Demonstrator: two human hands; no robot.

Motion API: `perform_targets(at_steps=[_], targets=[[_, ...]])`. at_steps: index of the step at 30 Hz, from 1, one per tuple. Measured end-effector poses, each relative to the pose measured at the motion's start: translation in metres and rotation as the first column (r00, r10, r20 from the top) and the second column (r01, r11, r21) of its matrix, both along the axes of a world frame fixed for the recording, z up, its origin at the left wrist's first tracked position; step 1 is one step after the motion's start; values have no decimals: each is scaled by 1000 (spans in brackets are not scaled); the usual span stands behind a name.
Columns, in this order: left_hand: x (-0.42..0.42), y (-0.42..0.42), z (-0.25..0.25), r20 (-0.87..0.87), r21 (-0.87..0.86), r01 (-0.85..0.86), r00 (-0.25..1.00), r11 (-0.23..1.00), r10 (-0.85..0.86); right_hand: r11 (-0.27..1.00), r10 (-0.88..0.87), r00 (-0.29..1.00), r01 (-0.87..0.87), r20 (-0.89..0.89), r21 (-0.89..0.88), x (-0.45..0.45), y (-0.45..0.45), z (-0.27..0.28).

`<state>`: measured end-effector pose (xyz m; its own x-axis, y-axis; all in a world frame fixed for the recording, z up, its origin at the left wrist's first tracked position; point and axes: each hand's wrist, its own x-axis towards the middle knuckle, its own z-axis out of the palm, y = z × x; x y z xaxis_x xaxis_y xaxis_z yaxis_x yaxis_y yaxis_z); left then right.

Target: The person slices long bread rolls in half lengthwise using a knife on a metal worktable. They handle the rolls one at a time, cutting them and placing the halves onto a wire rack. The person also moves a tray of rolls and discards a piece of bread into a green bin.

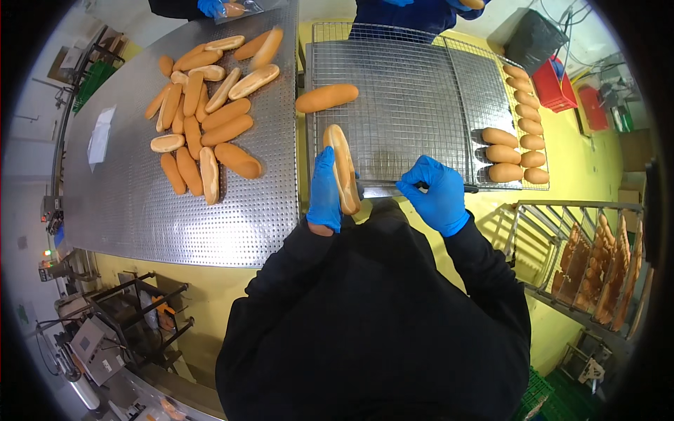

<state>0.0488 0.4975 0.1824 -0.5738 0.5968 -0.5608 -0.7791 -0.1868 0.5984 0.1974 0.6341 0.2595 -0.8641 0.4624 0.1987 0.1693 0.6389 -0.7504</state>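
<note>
My left hand [325, 189], in a blue glove, holds a long bread roll [343, 168] up on its edge, its pale underside turned towards my right. My right hand [436, 193], also gloved in blue, is closed around a slim tool with a black handle [470, 189]; its working end cannot be made out. Both hands are at the near edge of a wire cooling rack [389, 105]. Another long roll [327, 98] lies across the rack's left edge, beyond my left hand. Shorter rolls [503, 154] stand in two rows at the rack's right end.
On the left, many long rolls [194, 138] lie loose on a perforated metal table [174, 231] with a white paper [101, 137]. Across from me are two people's gloved hands, one by a plastic bag [242, 9]. A rack trolley [574, 205] with loaded trays stands right.
</note>
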Motion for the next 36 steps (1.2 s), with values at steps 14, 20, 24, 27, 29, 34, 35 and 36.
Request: perform_targets(at_steps=[14, 20, 24, 27, 29, 34, 35, 36], targets=[[8, 4, 8, -237, 18, -136, 962, 991, 136, 997, -5, 1000, 3, -21, -81, 5, -1, -1], [6, 6, 7, -202, 40, -134, 969, 990, 139, 996, 16, 1000, -16, -9, -90, 1, 3, -3], [0, 2, 30, 65, 90, 53, 996, 995, -59, 975, -176, 984, 177, 17, -132, -2, 39, -62], [-12, 7, 23, 61, 80, 62, 996, 995, -66, 923, -207, 971, 154, -118, -353, 4, 19, -48], [-10, 8, 28, 1, -33, -2, 1000, 999, 2, 964, -73, 985, 29, -157, -265, 5, -11, -17], [-8, 15, 13, -191, -118, -180, 969, 977, 155, 993, -91, 991, 84, -95, -79, 3, -6, -20], [-9, 16, 13, -220, -140, -202, 961, 969, 169, 996, -72, 993, 67, -96, -59, 4, -6, -18], [-8, 16, 14, -220, -131, -206, 960, 970, 175, 998, -56, 994, 53, -94, -41, 5, -8, -14]])
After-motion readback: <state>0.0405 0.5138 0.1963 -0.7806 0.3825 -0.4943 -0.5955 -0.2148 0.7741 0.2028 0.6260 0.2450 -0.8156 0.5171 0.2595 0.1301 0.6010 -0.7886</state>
